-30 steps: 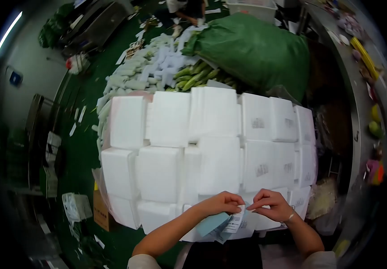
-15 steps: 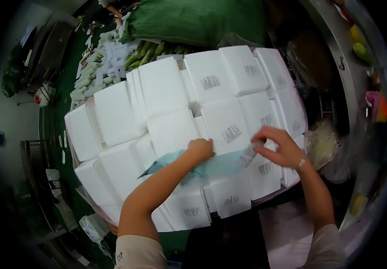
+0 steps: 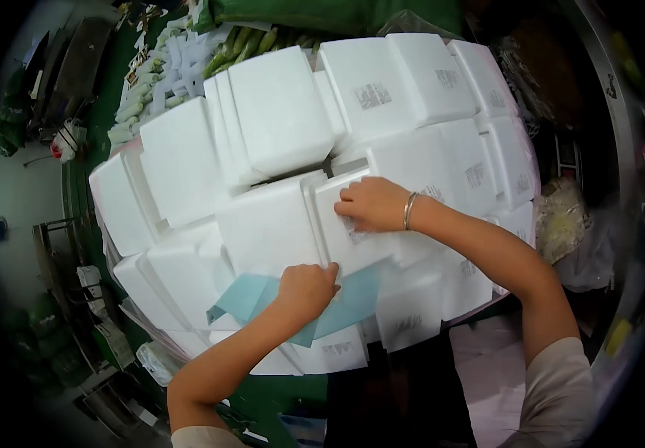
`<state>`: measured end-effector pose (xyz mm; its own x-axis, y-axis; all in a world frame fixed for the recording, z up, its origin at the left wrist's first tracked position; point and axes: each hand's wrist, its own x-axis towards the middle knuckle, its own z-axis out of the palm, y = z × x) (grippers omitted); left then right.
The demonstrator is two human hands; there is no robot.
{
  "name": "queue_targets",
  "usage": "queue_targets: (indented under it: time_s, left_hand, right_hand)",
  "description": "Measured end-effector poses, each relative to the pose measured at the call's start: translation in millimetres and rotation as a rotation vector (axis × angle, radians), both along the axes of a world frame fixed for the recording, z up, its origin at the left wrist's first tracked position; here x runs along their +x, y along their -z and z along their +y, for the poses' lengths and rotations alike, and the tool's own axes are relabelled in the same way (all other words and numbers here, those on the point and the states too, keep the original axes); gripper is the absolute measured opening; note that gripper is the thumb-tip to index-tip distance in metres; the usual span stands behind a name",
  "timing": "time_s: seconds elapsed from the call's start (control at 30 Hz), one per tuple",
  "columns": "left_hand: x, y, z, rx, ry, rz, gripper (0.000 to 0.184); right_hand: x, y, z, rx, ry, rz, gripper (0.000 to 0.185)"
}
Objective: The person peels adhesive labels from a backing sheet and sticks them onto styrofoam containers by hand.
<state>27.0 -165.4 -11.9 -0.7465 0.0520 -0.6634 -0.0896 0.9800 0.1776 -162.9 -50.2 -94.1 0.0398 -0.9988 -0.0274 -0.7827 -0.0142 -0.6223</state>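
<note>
White, flat rectangular packets (image 3: 277,224), some with grey printed labels, lie in overlapping rows in front of me. My right hand (image 3: 373,204), with a bracelet at its wrist, has its fingers curled over the upper part of a labelled white packet (image 3: 337,243). My left hand (image 3: 309,290) is closed above a blue-green sheet (image 3: 251,299). Its thumb side touches the lower edge of that same packet. Whether its fingers pinch anything is hidden. The sheet lies folded or creased across the front packets, partly under my left hand and forearm.
Beyond the packets lie a green cover (image 3: 337,16), long green vegetables (image 3: 244,46) and several pale wrapped pieces (image 3: 165,71). A crumpled clear plastic bag (image 3: 561,220) is at the right, beside a metal edge (image 3: 621,149). Metal frames (image 3: 57,261) stand at the left.
My right hand has let go of a small translucent piece and moved left onto the labelled packet. My left hand has come lower and slightly left. The whole view has shifted.
</note>
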Motion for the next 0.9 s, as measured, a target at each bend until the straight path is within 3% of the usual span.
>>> queue_targets:
  time_s: [0.07,0.1,0.23,0.33,0.4,0.43,0.47,0.53,0.57,0.63,0.67,0.73,0.77,0.8,0.87,0.9]
  left_hand:
    - [2,2,1,0.009,0.002,0.02,0.026]
    - [2,3,1,0.007,0.005,0.023,0.025]
    - [-1,6,2,-0.012,-0.005,0.031,0.024]
    - [0,8,2,0.006,-0.012,-0.001,0.024]
    - [-2,4,2,0.003,-0.015,-0.001,0.024]
    - [0,1,1,0.004,-0.025,-0.005,0.024]
    - [0,0,1,0.004,-0.023,-0.004,0.024]
    - [-2,0,1,0.01,-0.028,-0.011,0.024]
    - [-4,1,0,0.01,-0.027,-0.003,0.024]
    - [-5,4,-2,0.03,-0.025,0.032,0.024]
    - [-7,12,-3,0.025,-0.024,0.033,0.024]
    - [-15,29,-6,-0.009,-0.043,0.1,0.029]
    - [-19,31,-9,-0.009,-0.043,0.1,0.029]
    - [-28,26,-12,0.043,-0.151,0.168,0.029]
    - [-37,2,-18,0.1,-0.254,0.236,0.029]
    - [-39,-20,-22,0.207,-0.392,0.242,0.027]
  right_hand:
    - [3,6,-14,-0.071,0.003,0.182,0.034]
    - [8,6,-17,0.0,0.011,0.188,0.047]
    - [22,10,-22,-0.026,0.195,0.09,0.055]
    - [6,16,-34,-0.239,0.613,0.094,0.06]
    - [-8,9,-40,-0.291,0.905,-0.057,0.058]
    - [-4,2,-38,-0.357,0.903,-0.06,0.038]
    - [5,-7,-33,-0.358,0.905,-0.059,0.038]
    - [19,-19,-22,0.154,0.47,-0.442,0.02]
    - [17,-14,-20,0.153,0.472,-0.434,0.02]
    - [18,14,-19,0.739,0.05,-0.918,0.016]
    - [16,28,-25,0.734,0.049,-0.917,0.016]
    - [10,45,-41,0.541,0.387,-1.168,0.019]
    - [12,48,-43,0.192,0.672,-1.032,0.02]
    - [17,56,-43,-0.067,0.92,-1.072,0.025]
    - [19,17,-26,-0.143,0.992,-1.313,0.031]
    - [23,2,-10,-0.061,0.843,-1.386,0.033]
